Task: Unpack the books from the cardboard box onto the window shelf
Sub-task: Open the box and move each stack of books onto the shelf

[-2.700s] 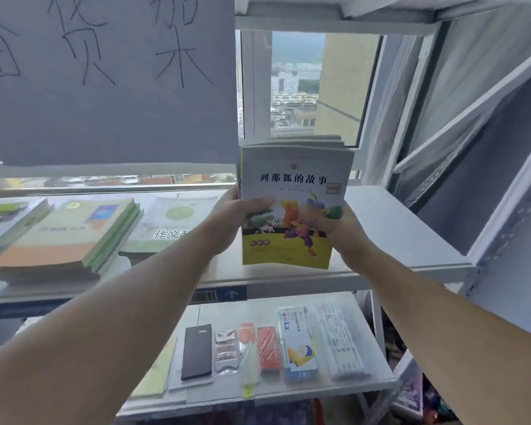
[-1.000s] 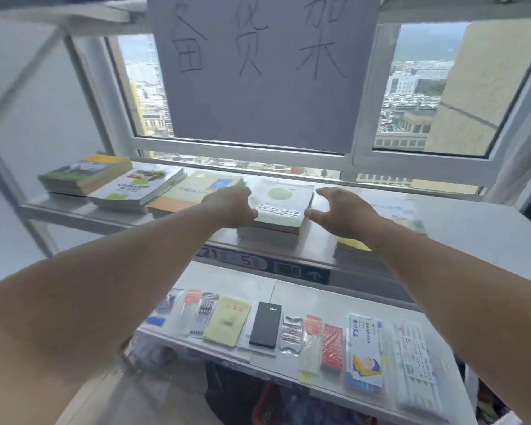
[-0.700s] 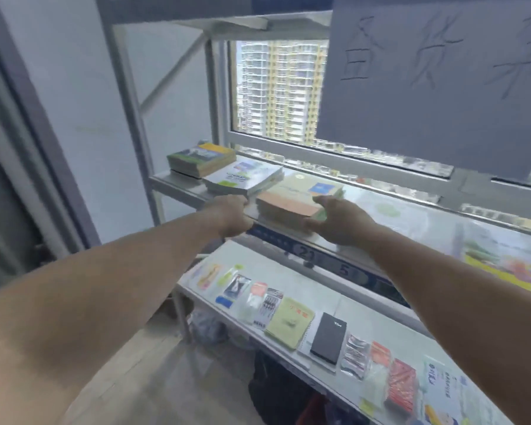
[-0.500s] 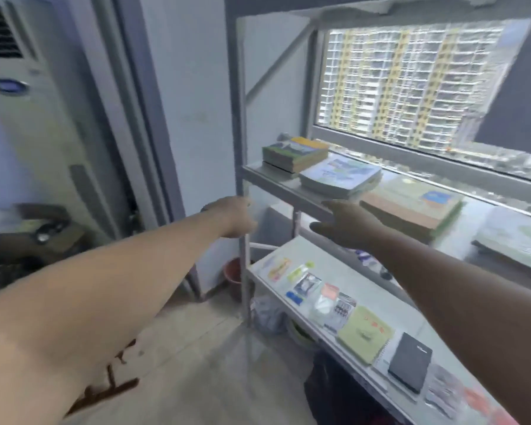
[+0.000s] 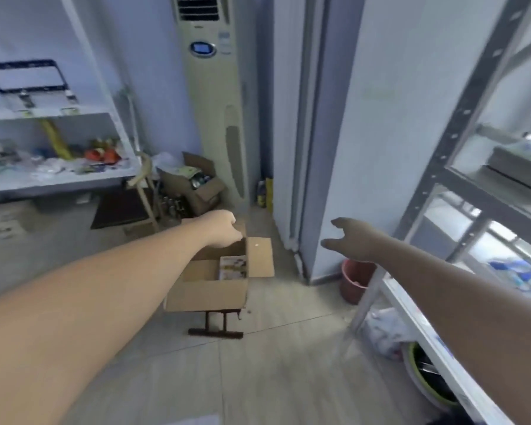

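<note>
An open cardboard box point(image 5: 207, 294) sits on a low dark stool in the middle of the floor, its flaps spread. Inside it a book with a pale yellow cover point(image 5: 233, 266) lies against the right wall. My left hand point(image 5: 224, 229) hovers over the box's far edge with fingers loosely curled and holds nothing. My right hand point(image 5: 351, 240) is stretched out to the right of the box, fingers spread, empty. The window shelf point(image 5: 500, 194) with a stack of books shows at the far right edge.
A tall air conditioner point(image 5: 212, 96) stands behind the box, with another open carton point(image 5: 193, 187) at its foot. A white rack point(image 5: 56, 176) with clutter fills the left. A red bucket point(image 5: 354, 280) sits by the wall corner. The metal shelf post point(image 5: 442, 148) is right of my arm.
I have turned left from the window shelf, where the book stack was set down, to face the box. Both hands, empty, now reach toward it.
</note>
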A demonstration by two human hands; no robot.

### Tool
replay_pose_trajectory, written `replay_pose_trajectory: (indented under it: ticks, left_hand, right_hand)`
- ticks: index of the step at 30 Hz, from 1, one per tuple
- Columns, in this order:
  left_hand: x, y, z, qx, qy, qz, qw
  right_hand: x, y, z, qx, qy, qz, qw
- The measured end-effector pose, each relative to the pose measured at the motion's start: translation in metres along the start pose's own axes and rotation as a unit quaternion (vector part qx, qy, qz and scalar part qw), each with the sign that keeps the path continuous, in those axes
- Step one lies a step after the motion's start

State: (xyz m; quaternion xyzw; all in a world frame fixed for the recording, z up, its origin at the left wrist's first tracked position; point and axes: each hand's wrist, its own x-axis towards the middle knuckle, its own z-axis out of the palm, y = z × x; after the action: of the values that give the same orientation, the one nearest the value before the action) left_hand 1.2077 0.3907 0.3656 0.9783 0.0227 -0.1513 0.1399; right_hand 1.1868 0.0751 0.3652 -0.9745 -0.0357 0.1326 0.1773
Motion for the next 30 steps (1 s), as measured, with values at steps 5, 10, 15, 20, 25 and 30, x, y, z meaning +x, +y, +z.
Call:
replay_pose_trajectory:
  ticks: [5,10,15,20,25,30]
  left_hand:
    - [0.045,-0.063,0.003,-0.02,-0.029,-0.062,0.997]
    - [0.088,-0.111,0.015,-0.044,-0.054,-0.122,0.99]
    - [0.129,-0.151,0.033,-0.078,-0.094,-0.159,0.98]
    - [0.19,-0.19,0.058,-0.119,-0.149,-0.176,0.966]
    - [0.281,-0.236,0.093,-0.171,-0.204,-0.174,0.948]
    - [0.375,-0.284,0.158,-0.219,-0.253,-0.177,0.926]
  right_hand:
    - [0.097,-0.039,0.031,0.0,-0.06,-0.041,0.997]
    - [0.187,-0.072,0.068,0.031,-0.117,-0.056,0.991]
    - [0.252,-0.106,0.11,0.039,-0.163,-0.06,0.984]
    - [0.312,-0.138,0.164,0.049,-0.216,-0.045,0.974]
    - [0.376,-0.158,0.232,0.111,-0.249,0.032,0.962]
    - [0.44,-0.166,0.313,0.188,-0.254,0.107,0.943]
